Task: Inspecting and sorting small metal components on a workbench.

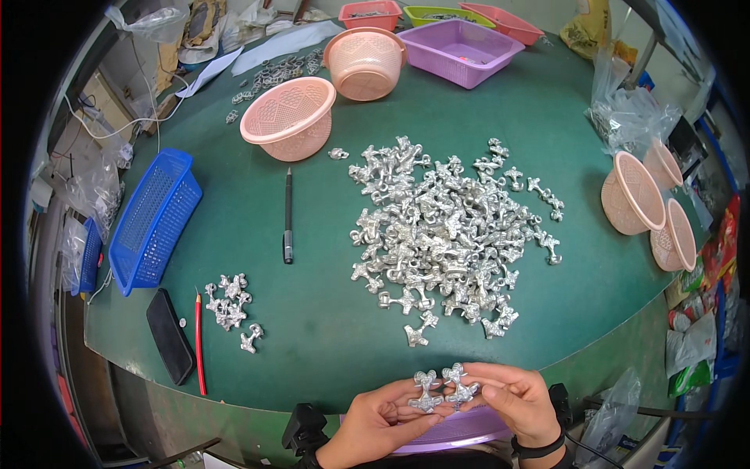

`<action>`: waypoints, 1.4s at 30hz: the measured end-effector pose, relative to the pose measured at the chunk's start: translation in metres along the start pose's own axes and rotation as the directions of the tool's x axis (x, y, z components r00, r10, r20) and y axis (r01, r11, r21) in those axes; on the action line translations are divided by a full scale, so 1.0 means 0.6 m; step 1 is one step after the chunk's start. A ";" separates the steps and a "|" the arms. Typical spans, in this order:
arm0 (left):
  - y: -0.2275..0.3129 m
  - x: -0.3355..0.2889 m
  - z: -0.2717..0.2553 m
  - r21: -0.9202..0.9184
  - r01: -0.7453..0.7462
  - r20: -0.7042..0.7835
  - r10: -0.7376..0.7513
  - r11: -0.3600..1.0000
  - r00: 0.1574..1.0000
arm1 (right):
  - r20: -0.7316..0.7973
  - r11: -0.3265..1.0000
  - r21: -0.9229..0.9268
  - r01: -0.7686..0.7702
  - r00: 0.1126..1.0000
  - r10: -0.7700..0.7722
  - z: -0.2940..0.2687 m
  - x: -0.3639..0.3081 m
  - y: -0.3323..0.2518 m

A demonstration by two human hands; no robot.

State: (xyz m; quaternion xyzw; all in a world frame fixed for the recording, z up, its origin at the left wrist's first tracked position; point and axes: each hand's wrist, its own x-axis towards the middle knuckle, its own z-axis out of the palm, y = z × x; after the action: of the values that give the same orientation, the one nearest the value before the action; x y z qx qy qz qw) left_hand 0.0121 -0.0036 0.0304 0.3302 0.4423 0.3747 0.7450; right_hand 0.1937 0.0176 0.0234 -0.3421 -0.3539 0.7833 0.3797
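At the table's near edge, my left hand (373, 424) holds a small silver metal casting (426, 392) with knobbed ends between thumb and fingers. Right beside it, my right hand (522, 400) grips a second silver casting (459, 386) of similar shape, its fingers curled behind. The two castings are side by side, almost touching. Beneath both hands shows part of a purple plastic basket (461, 430). Beyond them spreads a large heap of the same castings (445, 227) on the green table (312, 328). A smaller group of castings (229, 303) lies to the left.
Left are a blue basket (152, 223), black phone (170, 336), red pencil (200, 344) and dark pen (288, 219). Pink baskets (289, 117) and a purple tray (461, 51) stand at the back. More pink baskets (631, 194) lean at the right edge, near plastic bags (633, 113).
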 end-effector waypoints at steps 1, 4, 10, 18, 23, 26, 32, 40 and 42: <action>0.000 0.000 0.001 -0.007 -0.001 -0.003 0.001 1.000 1.000 | -0.001 1.000 0.007 -0.005 1.000 0.005 0.000 0.000 -0.001; 0.002 0.000 0.003 -0.011 0.000 -0.010 0.000 1.000 1.000 | 0.001 1.000 0.008 -0.006 1.000 0.006 0.000 0.000 -0.003; 0.003 -0.001 0.003 -0.002 0.003 -0.008 -0.003 1.000 1.000 | 0.007 0.999 0.029 -0.014 1.000 0.014 0.000 -0.001 -0.004; 0.002 -0.002 0.003 -0.009 0.012 -0.009 -0.012 1.000 1.000 | -0.004 0.999 0.034 -0.022 1.000 0.022 -0.002 -0.001 -0.001; 0.002 -0.001 0.005 -0.023 -0.005 -0.029 0.004 1.000 1.000 | -0.011 0.999 0.037 -0.031 0.999 0.032 -0.002 -0.002 -0.002; 0.003 -0.001 0.004 -0.036 0.012 -0.029 -0.013 0.999 0.999 | -0.012 0.998 0.048 -0.044 0.999 0.044 -0.001 -0.002 -0.004; 0.001 0.000 0.003 -0.027 -0.002 -0.039 0.001 1.000 0.999 | -0.008 0.994 0.069 -0.081 0.997 0.082 -0.002 -0.002 -0.004; 0.005 0.000 0.004 -0.015 0.023 -0.047 -0.024 1.000 0.999 | -0.016 0.991 0.097 -0.096 0.995 0.098 -0.002 -0.001 -0.004; 0.005 0.000 0.002 -0.009 0.029 -0.043 -0.029 1.000 0.999 | -0.016 0.990 0.103 -0.095 0.995 0.097 0.000 0.000 -0.005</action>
State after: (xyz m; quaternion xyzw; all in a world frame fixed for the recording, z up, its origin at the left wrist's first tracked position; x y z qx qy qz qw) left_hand 0.0126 -0.0024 0.0334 0.3122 0.4615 0.3727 0.7420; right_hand 0.1947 0.0190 0.0256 -0.3471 -0.2926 0.8140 0.3622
